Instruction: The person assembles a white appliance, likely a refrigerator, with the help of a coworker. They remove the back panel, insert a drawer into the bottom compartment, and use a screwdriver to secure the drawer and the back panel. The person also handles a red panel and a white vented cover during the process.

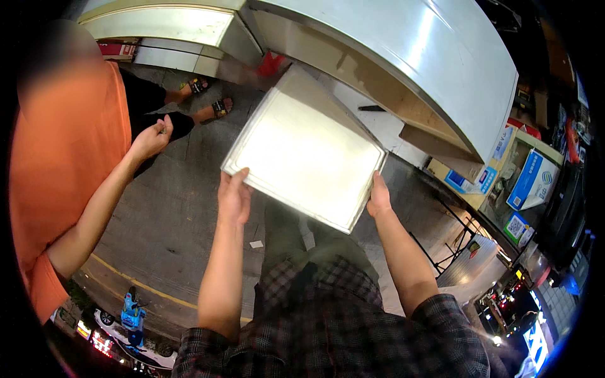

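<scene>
While left hand (234,200) pinches a panel (305,154), right hand (379,199) clasps its side.

Dark grey ground surface (170,217), marked with a yellow line (145,284), by which a small white scrap (256,244), strapped sandals (220,108) worn by another person (69,170) and, farther off, a blue scooter (133,315) are carried; at right, a yellowish-edged stand (471,199), by which a blue-and-white box (531,179) is borne

Strong glare on white rectangular panel (309,151), centre; bright streak on metal casing (416,38), upper right. Dim around glowing sign (536,343), lower right. Blurred patch upper left; fisheye-bent edges, black rim.
</scene>
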A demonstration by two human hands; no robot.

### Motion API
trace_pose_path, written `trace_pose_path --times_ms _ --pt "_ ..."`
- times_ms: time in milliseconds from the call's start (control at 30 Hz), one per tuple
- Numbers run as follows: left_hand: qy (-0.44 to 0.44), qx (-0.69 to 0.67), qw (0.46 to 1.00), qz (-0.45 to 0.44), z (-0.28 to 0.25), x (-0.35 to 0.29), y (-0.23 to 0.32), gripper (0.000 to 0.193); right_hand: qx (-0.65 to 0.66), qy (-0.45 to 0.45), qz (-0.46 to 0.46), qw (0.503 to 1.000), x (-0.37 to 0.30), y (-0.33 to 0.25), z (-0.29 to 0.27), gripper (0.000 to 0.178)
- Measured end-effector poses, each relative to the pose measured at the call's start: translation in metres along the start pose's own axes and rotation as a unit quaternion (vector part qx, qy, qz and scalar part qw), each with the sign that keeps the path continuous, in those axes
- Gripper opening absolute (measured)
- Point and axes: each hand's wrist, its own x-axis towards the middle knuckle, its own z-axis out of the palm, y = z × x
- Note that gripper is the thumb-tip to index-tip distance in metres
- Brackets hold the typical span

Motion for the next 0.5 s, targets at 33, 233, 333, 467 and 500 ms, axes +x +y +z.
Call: trace_pose_path --times_ms 33,233,333,467,500 --pt "0.002 -0.011 1.0 0.0 0.0 -0.005 -0.002 0.063 0.014 -0.006 0.002 1.0 0.007 0.003 -0.004 0.06" --pt "0.054 -0.017 0.998 0.021 0.007 -0.033 -0.007 0.053 0.017 0.003 0.035 0.999 0.01 -0.008 0.016 0.054" --pt "0.05 -0.041 0.997 0.041 0.011 -0.045 -0.012 0.056 0.004 0.014 0.044 0.999 0.01 -0.011 0.023 0.054" --pt "0.043 -0.047 0.995 0.076 0.021 -0.059 -0.013 0.057 0.006 -0.003 0.039 0.999 0.022 -0.004 0.014 0.054" --pt "0.042 -0.049 0.995 0.081 0.022 -0.059 -0.012 0.057 0.01 -0.004 0.048 0.999 0.024 -0.004 0.014 0.054"
